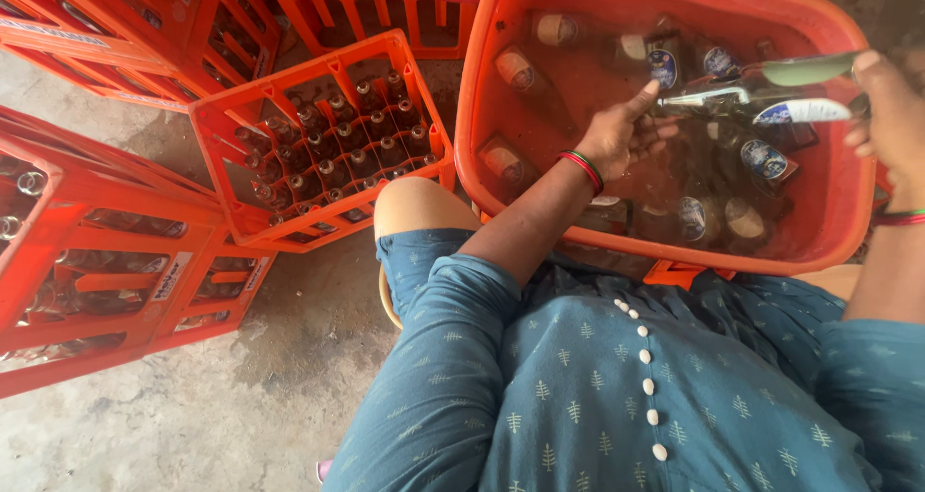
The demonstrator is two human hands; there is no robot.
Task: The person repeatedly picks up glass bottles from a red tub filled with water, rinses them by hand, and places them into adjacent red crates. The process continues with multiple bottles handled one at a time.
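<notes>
Head cam, the only view here: the person is sitting over a big orange tub [491,87] full of cloudy water with a bunch of labelled glass bottles [761,159] soaking in it. The left hand [621,131] is reaching in over the near rim, fingers loosely curled, thumb pointing up toward a clear bottle [761,102] that's being held just above the water. That bottle is lying roughly sideways, long axis running left to right, with its neck pointing toward the left hand and its body heading toward the right hand [891,116]. The right hand is sitting at the frame edge, closed around the body end of the bottle as far as I can tell, with a greenish blade-like thing [805,68] sticking out leftward just above it. So the right hand is doing the holding, while the left is touching or nearly touching the neck; hard to say which. Off to the left, an orange crate [318,145] packed with upright bottles is sitting on the concrete floor [193,425].
</notes>
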